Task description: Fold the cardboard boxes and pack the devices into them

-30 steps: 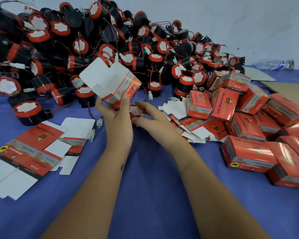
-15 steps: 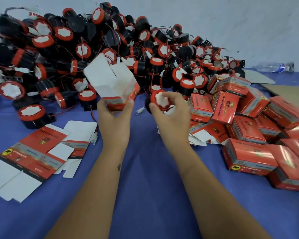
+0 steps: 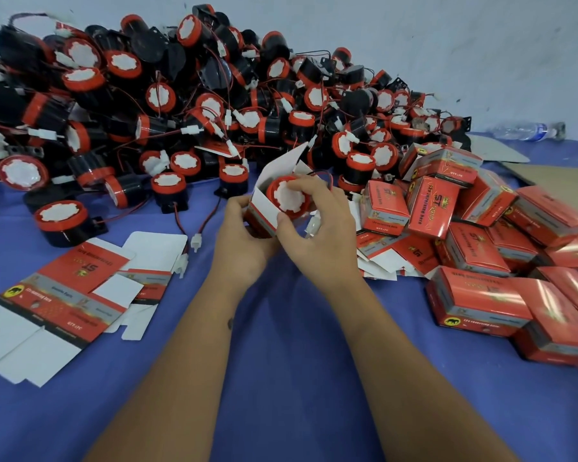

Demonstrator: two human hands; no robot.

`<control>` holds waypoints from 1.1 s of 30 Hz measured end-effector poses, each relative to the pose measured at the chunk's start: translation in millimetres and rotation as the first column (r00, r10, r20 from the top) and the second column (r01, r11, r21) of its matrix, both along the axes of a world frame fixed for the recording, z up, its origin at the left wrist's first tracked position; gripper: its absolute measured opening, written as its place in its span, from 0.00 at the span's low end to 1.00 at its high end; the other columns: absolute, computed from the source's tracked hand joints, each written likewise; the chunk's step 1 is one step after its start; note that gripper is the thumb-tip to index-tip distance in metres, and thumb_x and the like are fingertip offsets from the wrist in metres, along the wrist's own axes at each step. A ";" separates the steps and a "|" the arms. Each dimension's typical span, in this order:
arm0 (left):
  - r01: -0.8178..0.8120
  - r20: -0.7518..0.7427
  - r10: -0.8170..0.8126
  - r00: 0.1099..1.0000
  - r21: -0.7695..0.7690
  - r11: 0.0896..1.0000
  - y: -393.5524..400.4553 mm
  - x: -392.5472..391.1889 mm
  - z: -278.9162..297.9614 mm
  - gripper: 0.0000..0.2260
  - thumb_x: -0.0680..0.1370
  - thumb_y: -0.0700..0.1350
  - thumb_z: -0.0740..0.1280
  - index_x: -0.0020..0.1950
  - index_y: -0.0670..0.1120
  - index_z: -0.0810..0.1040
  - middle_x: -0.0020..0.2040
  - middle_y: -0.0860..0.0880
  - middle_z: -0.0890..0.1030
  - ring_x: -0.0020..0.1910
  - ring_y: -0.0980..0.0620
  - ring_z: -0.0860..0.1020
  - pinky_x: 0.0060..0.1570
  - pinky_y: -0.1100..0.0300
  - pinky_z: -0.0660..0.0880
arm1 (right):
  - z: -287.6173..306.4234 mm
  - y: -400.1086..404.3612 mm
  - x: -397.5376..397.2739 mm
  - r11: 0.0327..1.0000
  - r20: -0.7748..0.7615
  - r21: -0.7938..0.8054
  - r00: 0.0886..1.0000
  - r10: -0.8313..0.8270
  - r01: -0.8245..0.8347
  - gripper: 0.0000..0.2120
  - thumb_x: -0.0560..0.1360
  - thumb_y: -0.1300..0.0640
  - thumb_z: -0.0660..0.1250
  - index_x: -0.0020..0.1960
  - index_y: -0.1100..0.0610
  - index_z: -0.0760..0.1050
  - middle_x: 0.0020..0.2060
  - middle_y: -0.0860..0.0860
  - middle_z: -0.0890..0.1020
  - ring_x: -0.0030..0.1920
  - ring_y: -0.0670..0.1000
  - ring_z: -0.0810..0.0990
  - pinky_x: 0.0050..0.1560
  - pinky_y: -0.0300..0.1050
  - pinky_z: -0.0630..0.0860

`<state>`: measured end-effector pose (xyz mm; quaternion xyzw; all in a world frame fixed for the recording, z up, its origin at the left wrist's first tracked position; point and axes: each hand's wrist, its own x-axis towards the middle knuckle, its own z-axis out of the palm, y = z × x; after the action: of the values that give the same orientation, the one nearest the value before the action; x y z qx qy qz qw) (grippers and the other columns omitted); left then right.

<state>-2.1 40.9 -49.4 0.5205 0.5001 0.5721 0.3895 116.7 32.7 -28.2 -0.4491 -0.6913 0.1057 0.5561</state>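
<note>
We grip the open carton point(image 3: 264, 208) in our left hand point(image 3: 244, 241), mouth tilted toward us, so our right hand point(image 3: 317, 228), fingers curled round the red-capped horn point(image 3: 289, 196), can seat it above the worktop point(image 3: 281, 328).

the held device's point(image 3: 289, 196) black body is hiding inside the folded box point(image 3: 264, 208); the flat box blank point(image 3: 44, 301) is running off the left edge; the far-right packed boxes point(image 3: 568, 315) are blurring.
</note>
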 end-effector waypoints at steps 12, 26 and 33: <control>0.007 0.001 -0.007 1.000 0.042 0.999 7.8 1.3 -3.0 0.22 0.79 0.37 0.67 0.71 0.53 0.70 0.65 0.49 0.76 0.63 0.58 0.76 0.59 0.59 0.77 | -1.1 3.0 1.8 0.948 0.309 -0.312 0.938 0.155 -0.054 0.22 0.77 0.45 0.52 0.65 0.46 0.77 0.63 0.44 0.77 0.66 0.44 0.68 0.71 0.55 0.55; -0.373 0.192 0.366 0.911 0.000 0.928 12.4 -7.2 -1.7 0.11 0.80 0.44 0.66 0.56 0.57 0.67 0.49 0.61 0.75 0.46 0.65 0.76 0.39 0.77 0.70 | 4.0 5.4 -2.1 0.901 0.000 -0.433 1.000 -0.031 0.028 0.05 0.74 0.61 0.65 0.48 0.54 0.77 0.34 0.50 0.84 0.37 0.49 0.79 0.38 0.44 0.74; -0.268 -0.007 0.269 0.963 0.045 0.962 8.9 -6.5 -1.9 0.15 0.79 0.43 0.69 0.64 0.51 0.72 0.60 0.54 0.78 0.57 0.58 0.77 0.53 0.69 0.74 | 17.5 1.2 1.5 0.854 -0.240 -0.489 0.969 0.062 -0.176 0.11 0.76 0.59 0.70 0.38 0.65 0.81 0.26 0.58 0.74 0.29 0.45 0.70 0.33 0.38 0.68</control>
<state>-8.6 49.8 -51.2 0.4601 0.5559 0.6271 0.2934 118.1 34.0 -10.8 -0.5211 -0.6013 0.3661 0.4825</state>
